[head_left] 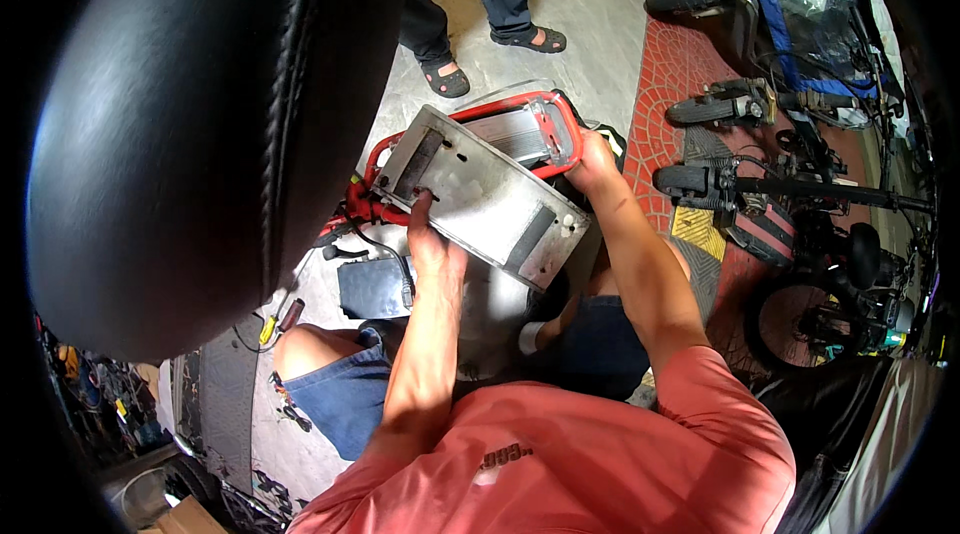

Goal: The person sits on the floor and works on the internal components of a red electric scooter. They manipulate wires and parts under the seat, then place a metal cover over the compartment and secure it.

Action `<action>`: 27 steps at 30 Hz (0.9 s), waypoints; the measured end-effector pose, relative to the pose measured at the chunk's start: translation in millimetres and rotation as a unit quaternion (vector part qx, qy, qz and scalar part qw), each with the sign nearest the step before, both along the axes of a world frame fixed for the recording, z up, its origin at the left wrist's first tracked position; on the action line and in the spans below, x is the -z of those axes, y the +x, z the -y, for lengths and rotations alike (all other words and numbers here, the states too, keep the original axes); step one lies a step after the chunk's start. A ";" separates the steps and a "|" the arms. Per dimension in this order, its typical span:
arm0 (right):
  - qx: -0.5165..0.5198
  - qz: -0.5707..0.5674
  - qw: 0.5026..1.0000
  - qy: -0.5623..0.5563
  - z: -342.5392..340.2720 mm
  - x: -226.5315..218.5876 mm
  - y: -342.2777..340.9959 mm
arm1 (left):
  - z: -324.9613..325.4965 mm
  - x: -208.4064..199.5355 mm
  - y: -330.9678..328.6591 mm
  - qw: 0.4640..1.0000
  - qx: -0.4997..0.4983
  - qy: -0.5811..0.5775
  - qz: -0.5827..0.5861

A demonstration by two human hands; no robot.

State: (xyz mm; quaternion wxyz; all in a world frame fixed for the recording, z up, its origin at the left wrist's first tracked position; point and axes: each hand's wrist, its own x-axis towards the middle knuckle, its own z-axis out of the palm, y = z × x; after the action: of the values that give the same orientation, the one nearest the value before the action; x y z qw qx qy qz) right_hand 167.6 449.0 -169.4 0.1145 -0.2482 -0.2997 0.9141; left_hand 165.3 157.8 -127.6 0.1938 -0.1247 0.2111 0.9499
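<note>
A silver-grey metal case [490,199], shaped like a long flat box with holes and dark pads near its ends, lies tilted across a red tubular frame [565,119]. My left hand [436,246] grips the case's near edge, one fingertip at a small hole in its face. At the right end of the frame, my right hand [597,164] is closed round the red tube beside the case's far corner; its fingertips are hidden. A ribbed metal piece [505,137] shows inside the frame. Below my left hand, a dark flat box [372,288] with a black cable rests on the floor.
A large black padded seat [200,134] fills the left side, close to my left arm. A person in dark trousers and clogs [446,80] stands beyond the frame. Bikes or scooters with wheels [690,182] line the right. A screwdriver [290,315] lies left of my knee.
</note>
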 end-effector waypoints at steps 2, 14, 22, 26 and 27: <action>-0.050 -0.058 0.997 -0.002 -9.6 5.5 4.2 | -1.7 -1.7 -1.5 0.999 0.010 0.022 0.032; 0.025 0.145 0.984 0.099 2.0 -34.5 112.4 | -10.5 -9.5 -6.2 0.999 -0.027 0.022 0.016; 0.100 0.062 0.960 0.255 86.4 -43.9 123.3 | -3.4 -2.0 0.0 0.999 -0.040 0.030 0.005; 0.175 0.003 0.937 0.301 45.7 -114.4 82.6 | 11.0 10.4 6.9 0.999 -0.022 0.024 0.031; 0.185 0.035 0.932 0.309 36.5 -132.2 75.9 | 13.1 18.4 5.6 0.999 -0.017 0.039 0.013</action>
State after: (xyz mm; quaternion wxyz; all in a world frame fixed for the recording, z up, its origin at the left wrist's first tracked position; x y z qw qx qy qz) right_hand 243.5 412.4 -37.2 0.3418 -0.2840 -0.5197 0.7297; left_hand 170.9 144.6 -146.1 0.1850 -0.1332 0.1691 0.9589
